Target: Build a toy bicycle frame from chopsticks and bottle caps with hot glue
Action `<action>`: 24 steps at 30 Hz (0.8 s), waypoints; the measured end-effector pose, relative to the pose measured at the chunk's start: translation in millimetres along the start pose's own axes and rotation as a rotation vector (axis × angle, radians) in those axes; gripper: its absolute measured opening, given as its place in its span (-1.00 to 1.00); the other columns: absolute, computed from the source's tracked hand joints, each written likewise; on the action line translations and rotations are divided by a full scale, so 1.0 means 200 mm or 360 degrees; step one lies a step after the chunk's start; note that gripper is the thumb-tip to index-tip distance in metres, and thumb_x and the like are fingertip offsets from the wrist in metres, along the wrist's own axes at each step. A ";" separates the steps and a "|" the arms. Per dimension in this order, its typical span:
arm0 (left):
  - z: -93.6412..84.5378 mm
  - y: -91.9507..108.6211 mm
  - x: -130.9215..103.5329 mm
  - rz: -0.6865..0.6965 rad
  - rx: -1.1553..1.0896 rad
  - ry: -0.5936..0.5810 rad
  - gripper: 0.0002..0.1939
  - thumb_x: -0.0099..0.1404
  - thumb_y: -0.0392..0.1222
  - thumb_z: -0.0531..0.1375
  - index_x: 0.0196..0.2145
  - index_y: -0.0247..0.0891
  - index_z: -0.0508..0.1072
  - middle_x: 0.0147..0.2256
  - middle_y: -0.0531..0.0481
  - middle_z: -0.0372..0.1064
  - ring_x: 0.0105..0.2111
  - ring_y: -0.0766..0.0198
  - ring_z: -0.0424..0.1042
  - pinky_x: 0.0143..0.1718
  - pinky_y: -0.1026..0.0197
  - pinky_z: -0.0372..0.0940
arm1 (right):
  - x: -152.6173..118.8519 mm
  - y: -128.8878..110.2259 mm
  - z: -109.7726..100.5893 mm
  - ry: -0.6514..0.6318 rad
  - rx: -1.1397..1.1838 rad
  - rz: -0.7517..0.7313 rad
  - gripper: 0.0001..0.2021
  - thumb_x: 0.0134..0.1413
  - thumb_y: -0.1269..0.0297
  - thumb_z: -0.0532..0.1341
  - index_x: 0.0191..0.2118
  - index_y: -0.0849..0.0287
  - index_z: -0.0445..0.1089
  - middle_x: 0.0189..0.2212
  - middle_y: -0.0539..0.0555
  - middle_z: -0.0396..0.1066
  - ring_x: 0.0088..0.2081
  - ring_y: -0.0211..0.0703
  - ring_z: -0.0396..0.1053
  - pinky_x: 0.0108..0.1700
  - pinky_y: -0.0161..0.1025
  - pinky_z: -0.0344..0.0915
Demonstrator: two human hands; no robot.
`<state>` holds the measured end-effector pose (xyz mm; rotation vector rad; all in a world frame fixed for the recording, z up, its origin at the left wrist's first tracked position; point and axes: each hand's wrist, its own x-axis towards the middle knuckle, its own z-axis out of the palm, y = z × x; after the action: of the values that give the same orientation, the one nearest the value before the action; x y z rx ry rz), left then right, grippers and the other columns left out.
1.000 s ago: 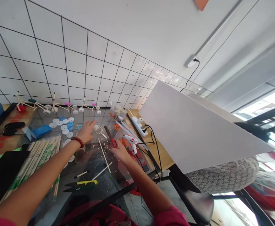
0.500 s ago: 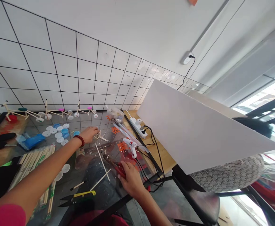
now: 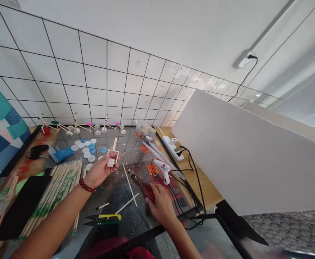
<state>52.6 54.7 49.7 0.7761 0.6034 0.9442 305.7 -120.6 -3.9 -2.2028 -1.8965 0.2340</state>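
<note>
My left hand [image 3: 99, 174] is closed on a small wooden stick frame [image 3: 114, 146], held above the glass tabletop. A white cap [image 3: 111, 163] shows at the fingers, against the lower part of the frame. Lower right, my right hand [image 3: 161, 204] wraps around the red handles of pliers [image 3: 146, 189], whose dark jaws point away to the left over the table. Between the hands lie two loose thin sticks, one long stick [image 3: 129, 185] and one shorter stick [image 3: 127, 204]. Yellow-handled snips [image 3: 108, 217] rest near the table's front edge.
A white glue gun [image 3: 162, 168] lies right of the pliers, its cord trailing near a power strip [image 3: 172, 146]. Blue and white caps [image 3: 87, 149], bundled sticks [image 3: 56, 194] and several stick tricycle models [image 3: 92, 126] lie left and behind. A large white board [image 3: 243, 154] leans at right.
My left hand has taken up the stick frame from the tabletop and turned it upright, with the white cap now showing. My right hand stays on the pliers. The view has turned left.
</note>
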 end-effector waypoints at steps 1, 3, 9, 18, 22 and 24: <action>0.00 0.00 -0.04 -0.0061 -0.0124 -0.0037 -0.57 0.19 0.12 0.34 -0.16 -0.30 0.56 -0.28 -0.11 0.49 -0.45 0.31 0.43 -0.44 0.25 0.37 | 0.00 0.00 0.00 0.0016 0.0013 -0.0021 -0.48 0.14 0.33 0.18 0.24 0.19 0.30 0.15 0.30 0.34 0.12 0.15 0.36 0.11 0.00 0.35; 0.00 -0.01 -0.09 -0.0163 -0.0342 -0.0139 -0.60 0.24 0.14 0.30 -0.27 -0.31 0.55 -0.39 -0.06 0.44 -0.56 0.39 0.33 -0.56 0.32 0.27 | -0.01 0.00 0.01 0.0049 0.0039 -0.0053 -0.48 0.14 0.34 0.18 0.24 0.18 0.29 0.14 0.29 0.35 0.12 0.15 0.35 0.12 0.00 0.34; -0.03 -0.06 -0.18 -0.0292 -0.0627 -0.0296 -0.55 0.42 0.08 0.10 -0.47 -0.31 0.45 -0.58 0.09 0.22 -0.75 0.52 0.08 -0.70 0.40 0.05 | -0.01 0.01 0.03 0.0106 0.0039 -0.0107 -0.49 0.11 0.36 0.20 0.21 0.22 0.32 0.11 0.31 0.36 0.13 0.19 0.31 0.19 0.09 0.27; -0.06 -0.12 -0.23 -0.0372 -0.0785 -0.0440 -0.55 0.45 0.03 0.04 -0.50 -0.27 0.40 -0.67 0.16 0.05 -0.80 0.53 -0.11 -0.75 0.39 -0.09 | 0.14 -0.24 -0.12 0.0112 0.1099 -0.0103 -0.53 0.07 0.22 0.28 0.13 0.10 0.38 0.10 0.21 0.40 0.14 0.06 0.34 0.23 0.05 0.22; -0.05 -0.14 -0.24 -0.0369 -0.0723 -0.0439 -0.60 0.42 0.01 0.10 -0.49 -0.28 0.42 -0.67 0.14 0.11 -0.80 0.53 -0.08 -0.74 0.39 -0.08 | 0.29 -0.48 -0.09 -0.0279 0.2082 -0.0003 -0.62 0.02 0.08 0.32 -0.03 0.09 0.47 -0.23 0.07 0.53 -0.20 -0.11 0.47 -0.05 -0.13 0.39; -0.04 -0.13 -0.25 -0.0400 -0.0577 -0.0357 -0.60 0.39 0.07 0.13 -0.45 -0.28 0.45 -0.64 0.10 0.19 -0.77 0.49 0.06 -0.71 0.36 0.01 | 0.34 -0.55 -0.06 -0.0317 0.2234 0.0057 -0.71 -0.02 0.08 0.33 -0.20 0.12 0.52 -0.42 0.01 0.49 -0.36 -0.18 0.42 -0.20 -0.21 0.38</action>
<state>35.7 5.0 30.7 0.4593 0.3111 0.6966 215.0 -39.3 39.4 -1.2059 -1.0529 1.3189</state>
